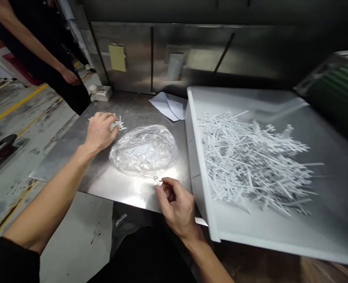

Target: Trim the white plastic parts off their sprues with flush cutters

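My left hand [100, 131] is over the left part of the metal table, its fingers curled down among small white plastic pieces [119, 124]. Its fingertips are hidden, so what they pinch cannot be made out. Near the table's front edge, my right hand [178, 204] pinches a small white plastic piece [157, 181] with a thin dark bit at its tip, between thumb and forefinger. Between the two hands lies a crumpled clear plastic bag [144, 151]. To the right, a large white tray [201, 165] holds a heap of thin white plastic sticks [250, 165].
Sheets of white paper [170, 106] lie at the back of the metal table [111, 184], against the tray. A white power socket block [101, 93] stands at the back left corner. Another person [41, 55] stands beyond the table at the left.
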Tool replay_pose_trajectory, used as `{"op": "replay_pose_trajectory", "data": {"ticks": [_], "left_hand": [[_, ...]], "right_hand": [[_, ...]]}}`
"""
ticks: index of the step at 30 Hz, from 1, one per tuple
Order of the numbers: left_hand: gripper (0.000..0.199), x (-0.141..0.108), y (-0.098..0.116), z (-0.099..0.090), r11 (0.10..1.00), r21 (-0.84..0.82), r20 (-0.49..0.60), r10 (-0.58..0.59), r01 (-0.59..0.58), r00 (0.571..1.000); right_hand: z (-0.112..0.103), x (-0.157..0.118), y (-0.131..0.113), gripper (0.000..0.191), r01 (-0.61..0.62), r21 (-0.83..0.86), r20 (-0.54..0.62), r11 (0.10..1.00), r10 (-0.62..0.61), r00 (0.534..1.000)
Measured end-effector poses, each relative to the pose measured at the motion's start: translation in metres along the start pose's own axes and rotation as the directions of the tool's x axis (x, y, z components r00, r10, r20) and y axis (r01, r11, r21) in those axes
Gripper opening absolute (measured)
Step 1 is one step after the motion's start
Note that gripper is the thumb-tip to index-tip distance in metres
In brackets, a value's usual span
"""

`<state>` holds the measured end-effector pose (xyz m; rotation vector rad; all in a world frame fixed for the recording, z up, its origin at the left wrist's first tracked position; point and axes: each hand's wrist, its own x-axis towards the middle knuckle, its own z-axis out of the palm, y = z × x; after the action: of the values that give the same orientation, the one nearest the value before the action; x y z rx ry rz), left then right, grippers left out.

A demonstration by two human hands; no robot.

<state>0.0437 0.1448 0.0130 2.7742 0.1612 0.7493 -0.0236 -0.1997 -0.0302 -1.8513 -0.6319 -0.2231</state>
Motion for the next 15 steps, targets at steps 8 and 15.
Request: {"op": "replay_pose_trajectory", "data": {"ticks": [8,15], "left_hand": [[0.023,-0.001,0.07,-0.007,0.954,-0.168,-0.05,0.245,-0.249,0.968],[0.02,0.026,0.197,-0.021,0.707,-0.588,-0.062,0.446,-0.394,0.893]], "right_hand": [[-0.022,-0.041,-0.007,0.009,0.106,-0.067,0.05,0.992,-0.103,0.993],[-0.02,-0.101,0.004,0.038,0.108,0.041,0.201,0.993,-0.114,0.973]]}}
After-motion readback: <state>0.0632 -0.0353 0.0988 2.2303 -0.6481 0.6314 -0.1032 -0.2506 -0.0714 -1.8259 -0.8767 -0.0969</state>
